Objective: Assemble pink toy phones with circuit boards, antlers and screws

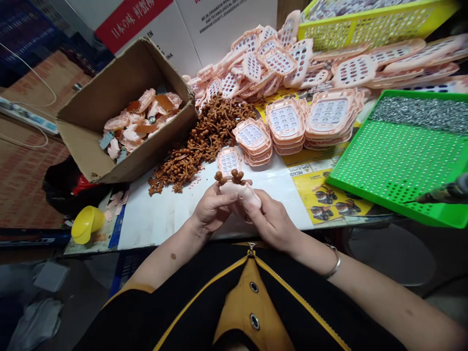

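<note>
Between both hands, close to the table's front edge, is a pale pink plastic shell (244,191) with brown antler-shaped pieces (237,177) standing up from its far end. My left hand (214,207) grips its left side, thumb across the top. My right hand (268,214) closes on its right side, thumb pressed against the shell. Just beyond them lies a single pink keypad panel (229,161). Farther off is a heap of small brown antler parts (204,136). Stacked pink keypad panels (253,136) stand to the right of that heap.
A cardboard box (146,161) with pink and brown scraps stands at left, beside a yellow cup (87,224). On the right are a green perforated tray (387,165) holding screws and a screwdriver-like tool (448,191). Pink shells (252,63) and a yellow basket (361,29) fill the back.
</note>
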`<state>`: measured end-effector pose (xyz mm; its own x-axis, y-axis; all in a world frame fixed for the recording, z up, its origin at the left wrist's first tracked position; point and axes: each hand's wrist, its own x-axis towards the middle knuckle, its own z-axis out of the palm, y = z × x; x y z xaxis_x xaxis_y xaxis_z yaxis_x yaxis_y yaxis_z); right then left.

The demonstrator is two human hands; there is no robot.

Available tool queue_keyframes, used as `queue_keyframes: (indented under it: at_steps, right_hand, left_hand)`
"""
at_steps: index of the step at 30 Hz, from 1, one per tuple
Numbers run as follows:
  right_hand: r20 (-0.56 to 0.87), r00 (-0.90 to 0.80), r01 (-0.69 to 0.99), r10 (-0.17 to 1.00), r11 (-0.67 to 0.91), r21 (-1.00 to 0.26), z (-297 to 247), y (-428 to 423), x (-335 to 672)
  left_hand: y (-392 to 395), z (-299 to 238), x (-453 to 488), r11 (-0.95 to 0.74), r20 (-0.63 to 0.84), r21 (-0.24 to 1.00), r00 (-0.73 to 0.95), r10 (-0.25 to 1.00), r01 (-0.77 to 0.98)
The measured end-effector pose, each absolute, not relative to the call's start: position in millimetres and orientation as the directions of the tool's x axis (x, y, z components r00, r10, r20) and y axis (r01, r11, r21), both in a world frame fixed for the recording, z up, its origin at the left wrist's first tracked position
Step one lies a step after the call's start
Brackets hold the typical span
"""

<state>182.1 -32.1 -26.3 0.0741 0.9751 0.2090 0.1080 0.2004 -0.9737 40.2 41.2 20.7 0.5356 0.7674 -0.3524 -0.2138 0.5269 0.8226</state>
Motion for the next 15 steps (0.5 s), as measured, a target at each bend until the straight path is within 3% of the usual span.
queue_keyframes:
  at_steps: [4, 8, 13, 15]
  right_hand:
    - [0.264, 0.004, 0.235, 0.965, 0.256, -0.938, -21, -35, 187]
    - [0.261, 0.002, 0.275, 0.965, 0.251, -0.928, -20, -35, 192]
    - [0.259, 0.043, 0.074, 0.965, 0.255, -0.964, -12, -32, 197]
    - [0.286, 0.054, 0.064, 0.957, 0.283, -0.957, -9, -32, 197]
  left_hand:
    - [44, 22, 40, 0.563, -0.376, 0.813, 0.603, 0.704, -0.15]
    - [44, 25, 42, 0.557, -0.388, 0.817, 0.574, 0.721, -0.148]
    - [36, 29, 48, 0.551, -0.367, 0.82, 0.598, 0.712, -0.154]
    - [34, 29, 49, 0.564, -0.365, 0.813, 0.628, 0.687, -0.144]
